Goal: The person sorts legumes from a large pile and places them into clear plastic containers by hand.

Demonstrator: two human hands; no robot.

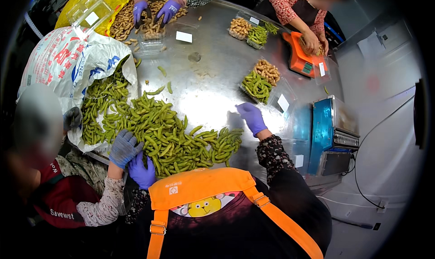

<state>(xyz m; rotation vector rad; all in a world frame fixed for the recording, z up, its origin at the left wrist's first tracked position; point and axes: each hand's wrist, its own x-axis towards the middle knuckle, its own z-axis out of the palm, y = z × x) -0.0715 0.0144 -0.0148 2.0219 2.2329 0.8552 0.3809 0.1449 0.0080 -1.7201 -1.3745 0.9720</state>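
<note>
My left hand (142, 170), in a purple glove, rests against the near left edge of a heap of green edamame pods (166, 136). Its thumb stands apart from the fingers, and no pod shows in its grasp. Close beside it, a co-worker's grey-gloved hand (125, 148) touches the same heap. My right hand (252, 119), also purple-gloved, hovers over the steel table (204, 85), right of the heap. Its palm side is hidden. Just beyond it is a clear plastic clamshell box (289, 92), lid folded open, with edamame (256, 86) and peanuts (267, 72) side by side.
A white woven sack (64, 62) spills pods at left. Another person's purple-gloved hands (154, 14) work over peanuts (122, 21) at the back. At right, bare hands (314, 43) handle a box on an orange scale (299, 60). A blue machine (322, 123) stands at the right edge.
</note>
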